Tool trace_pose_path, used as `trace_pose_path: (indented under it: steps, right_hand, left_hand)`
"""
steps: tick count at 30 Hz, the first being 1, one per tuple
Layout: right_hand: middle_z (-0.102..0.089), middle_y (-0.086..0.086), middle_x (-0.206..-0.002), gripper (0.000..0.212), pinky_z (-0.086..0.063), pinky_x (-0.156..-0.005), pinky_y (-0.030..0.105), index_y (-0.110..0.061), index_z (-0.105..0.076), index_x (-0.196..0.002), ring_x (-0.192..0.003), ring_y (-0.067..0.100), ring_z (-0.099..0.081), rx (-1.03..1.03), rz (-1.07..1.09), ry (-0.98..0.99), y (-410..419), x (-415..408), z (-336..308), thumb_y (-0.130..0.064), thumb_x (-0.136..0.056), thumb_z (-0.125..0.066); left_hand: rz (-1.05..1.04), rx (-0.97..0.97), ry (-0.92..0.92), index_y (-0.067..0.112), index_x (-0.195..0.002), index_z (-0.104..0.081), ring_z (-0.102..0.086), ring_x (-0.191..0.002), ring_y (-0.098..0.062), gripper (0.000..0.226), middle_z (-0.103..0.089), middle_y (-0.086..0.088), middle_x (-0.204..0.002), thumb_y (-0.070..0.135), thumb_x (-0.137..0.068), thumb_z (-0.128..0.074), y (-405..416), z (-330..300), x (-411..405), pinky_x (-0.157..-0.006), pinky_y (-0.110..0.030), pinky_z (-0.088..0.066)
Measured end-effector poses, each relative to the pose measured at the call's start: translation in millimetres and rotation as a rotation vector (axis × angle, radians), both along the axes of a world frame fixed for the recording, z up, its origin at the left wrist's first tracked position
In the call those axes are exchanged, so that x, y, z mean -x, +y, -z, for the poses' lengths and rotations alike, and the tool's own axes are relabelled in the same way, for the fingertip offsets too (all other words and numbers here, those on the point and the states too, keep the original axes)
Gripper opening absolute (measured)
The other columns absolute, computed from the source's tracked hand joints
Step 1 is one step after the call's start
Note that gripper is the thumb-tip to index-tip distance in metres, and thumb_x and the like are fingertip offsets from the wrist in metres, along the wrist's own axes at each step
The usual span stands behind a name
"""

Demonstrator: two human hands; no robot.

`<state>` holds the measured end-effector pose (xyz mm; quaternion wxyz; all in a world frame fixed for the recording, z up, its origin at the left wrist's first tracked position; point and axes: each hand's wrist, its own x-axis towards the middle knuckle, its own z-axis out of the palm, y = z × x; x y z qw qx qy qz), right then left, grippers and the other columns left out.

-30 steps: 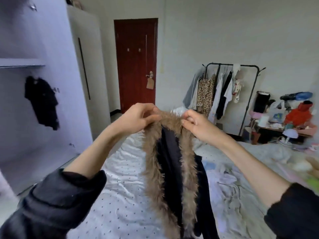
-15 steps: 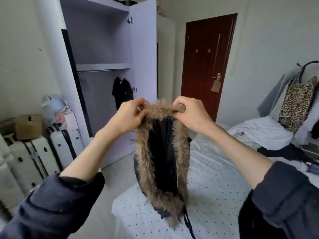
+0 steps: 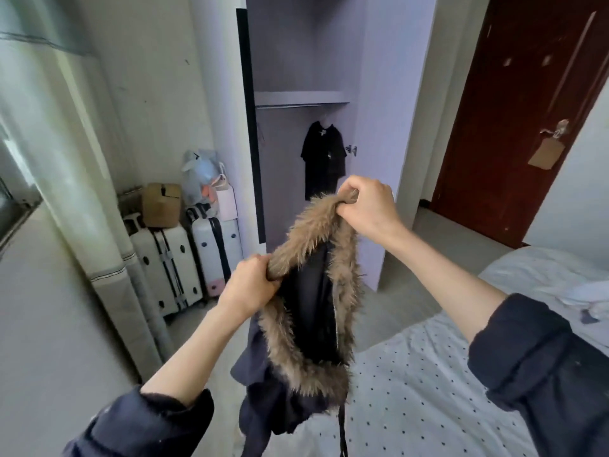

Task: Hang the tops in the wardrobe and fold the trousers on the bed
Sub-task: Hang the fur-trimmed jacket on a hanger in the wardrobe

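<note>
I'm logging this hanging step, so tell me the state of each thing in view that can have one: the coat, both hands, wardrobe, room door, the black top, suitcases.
Coat: held up by its fur trim, off the bed, not hung.
Left hand: grips the fur trim.
Right hand: grips the fur trim, higher up.
Wardrobe: open.
Black top: hanging from the wardrobe rail.
Door: closed.
Suitcases: upright, closed.

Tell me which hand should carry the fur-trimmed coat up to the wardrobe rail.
Probably the right hand: it grips the fur trim higher and sits nearer the rail and open wardrobe. The left hand holds the trim lower.
</note>
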<state>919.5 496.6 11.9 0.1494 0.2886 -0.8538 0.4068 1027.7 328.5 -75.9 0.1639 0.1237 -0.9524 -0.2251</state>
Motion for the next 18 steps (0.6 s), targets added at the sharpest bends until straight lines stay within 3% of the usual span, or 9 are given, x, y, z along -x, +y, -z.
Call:
trace_pose_path:
  steps: [3, 7, 11, 14, 18]
  right_hand:
    - [-0.065, -0.007, -0.09, 0.018, -0.042, -0.077, 0.022, -0.025, -0.063, -0.083, -0.089, 0.012, -0.056, -0.031, 0.003, -0.016, -25.5, 43.2, 7.9, -0.008, -0.08, -0.06]
    - [-0.066, 0.003, -0.108, 0.025, -0.048, -0.084, 0.032, -0.017, -0.068, -0.1, -0.101, 0.022, -0.059, -0.124, 0.018, 0.043, -50.9, 102.6, 9.5, -0.005, -0.082, -0.056]
    - [-0.063, 0.001, -0.107, 0.028, -0.041, -0.073, 0.028, -0.017, -0.068, -0.101, -0.099, 0.025, -0.058, -0.213, 0.082, 0.127, -66.1, 172.9, -0.5, -0.001, -0.082, -0.055]
    - [-0.049, -0.004, -0.095, 0.028, -0.034, -0.069, 0.029, -0.016, -0.065, -0.1, -0.09, 0.026, -0.055, -0.277, 0.112, 0.196, -73.4, 210.9, 0.1, 0.002, -0.083, -0.052]
    - [-0.048, -0.001, -0.097, 0.024, -0.037, -0.066, 0.032, -0.011, -0.057, -0.098, -0.081, 0.024, -0.052, -0.31, 0.136, 0.267, -84.8, 258.4, 5.0, 0.005, -0.082, -0.049]
  left_hand:
    - [-0.118, 0.071, 0.05, 0.004, -0.098, -0.063, -0.057, -0.094, -0.038, 0.018, -0.056, -0.015, -0.092, 0.007, -0.08, -0.06, -43.6, -10.2, 27.1, -0.079, -0.039, -0.044]
    - [-0.175, 0.118, 0.131, 0.008, -0.102, -0.066, -0.06, -0.097, -0.039, 0.023, -0.067, -0.017, -0.099, 0.01, -0.08, -0.066, -83.9, -38.5, 78.2, -0.078, -0.038, -0.048]
    - [-0.181, 0.066, 0.155, 0.007, -0.103, -0.068, -0.063, -0.098, -0.034, 0.024, -0.07, -0.014, -0.098, 0.014, -0.08, -0.07, -111.6, -64.8, 144.7, -0.081, -0.032, -0.047]
    - [-0.156, -0.013, 0.243, 0.009, -0.088, -0.064, -0.062, -0.082, -0.026, 0.01, -0.069, -0.009, -0.085, 0.009, -0.08, -0.07, -122.8, -71.7, 185.2, -0.067, -0.018, -0.037]
    - [-0.089, -0.097, 0.299, 0.003, -0.091, -0.066, -0.05, -0.062, -0.009, 0.014, -0.063, -0.005, -0.077, -0.002, -0.079, -0.063, -139.9, -64.1, 242.2, -0.053, -0.004, -0.034]
